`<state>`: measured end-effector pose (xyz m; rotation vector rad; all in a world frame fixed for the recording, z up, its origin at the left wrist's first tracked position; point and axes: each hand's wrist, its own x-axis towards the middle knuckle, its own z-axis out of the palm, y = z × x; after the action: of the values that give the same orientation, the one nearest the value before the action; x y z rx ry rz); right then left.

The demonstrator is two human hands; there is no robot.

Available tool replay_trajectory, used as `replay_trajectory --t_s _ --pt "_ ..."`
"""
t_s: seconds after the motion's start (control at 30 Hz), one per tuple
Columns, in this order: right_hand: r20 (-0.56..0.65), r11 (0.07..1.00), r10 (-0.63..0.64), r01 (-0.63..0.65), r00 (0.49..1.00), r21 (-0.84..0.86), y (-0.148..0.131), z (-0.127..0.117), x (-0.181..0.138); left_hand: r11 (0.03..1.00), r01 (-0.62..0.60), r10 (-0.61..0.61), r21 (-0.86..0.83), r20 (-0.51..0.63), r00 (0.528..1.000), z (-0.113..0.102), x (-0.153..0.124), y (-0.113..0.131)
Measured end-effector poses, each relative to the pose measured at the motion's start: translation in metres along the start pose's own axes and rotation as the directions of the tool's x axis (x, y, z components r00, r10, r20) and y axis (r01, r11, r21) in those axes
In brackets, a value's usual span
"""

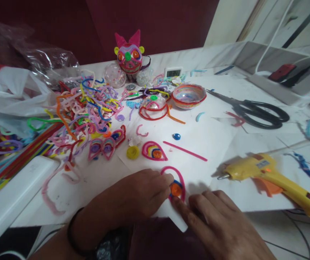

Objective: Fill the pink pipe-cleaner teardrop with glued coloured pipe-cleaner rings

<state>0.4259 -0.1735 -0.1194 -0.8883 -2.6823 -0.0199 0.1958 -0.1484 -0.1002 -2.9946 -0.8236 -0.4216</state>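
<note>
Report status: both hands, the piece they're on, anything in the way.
Left hand: fingers on magenta fuzzy loop. Right hand: fingertip at orange fuzzy coil inside it. Left fingers hide part of loop.

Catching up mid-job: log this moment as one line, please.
left hand: touching pink loop | right hand: fingertip at orange coil | glue gun: lying untouched | scissors: untouched
</note>
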Motion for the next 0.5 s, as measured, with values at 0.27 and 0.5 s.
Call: replay_trajectory --t_s 0.27,0.5 --pt "-0.180 0.966 0.098 -0.050 0.979 0.253 0.006 -0.009 0.010 1.000 0.008 -0.008 0.003 0.038 0.999 -0.001 0.000 0.000" --pt "-0.118 0.911 0.213 -0.153 0.970 0.383 0.010 0.004 0.034 1.000 0.012 -0.012 -0.021 0.038 0.999 0.002 0.000 -0.002"
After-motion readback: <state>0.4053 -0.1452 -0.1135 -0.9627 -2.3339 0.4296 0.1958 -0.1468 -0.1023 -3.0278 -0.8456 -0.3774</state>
